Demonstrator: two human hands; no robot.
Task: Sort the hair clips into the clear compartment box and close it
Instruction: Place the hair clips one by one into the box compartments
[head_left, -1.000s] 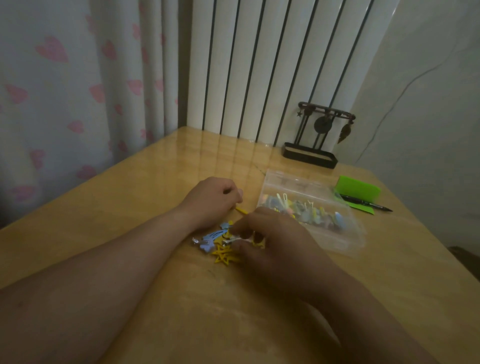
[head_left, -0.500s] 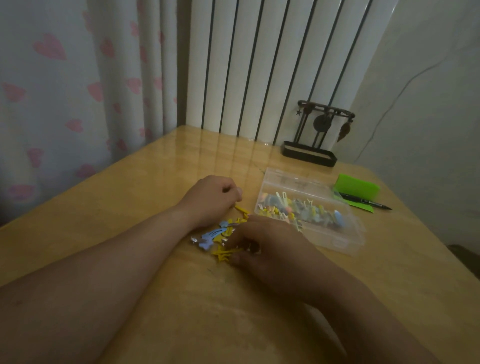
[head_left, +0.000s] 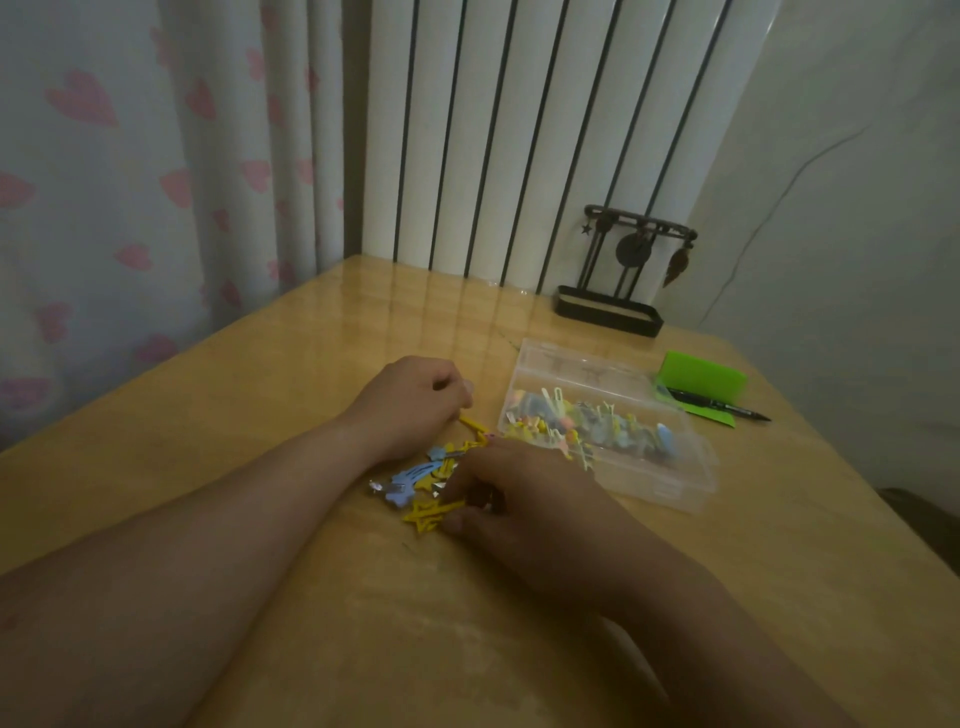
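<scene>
A small pile of yellow and blue hair clips (head_left: 422, 480) lies on the wooden table (head_left: 270, 395) between my hands. My left hand (head_left: 410, 402) is curled and pinches a yellow clip (head_left: 475, 425) at the pile's far side. My right hand (head_left: 524, 501) lies over the pile's right part, fingers curled onto the clips; what they hold is hidden. The clear compartment box (head_left: 670, 483) stands open just right of the pile, with several mixed clips inside and its lid (head_left: 571, 366) tilted back.
A green pad (head_left: 701, 376) with a black pen (head_left: 719, 404) on it lies right of the box. A black stand with hanging ornaments (head_left: 613, 306) sits at the table's back edge before a white radiator. A heart-print curtain hangs on the left.
My right hand has slid slightly left and nearer over the pile, uncovering more of the box's front. The left hand has stayed put.
</scene>
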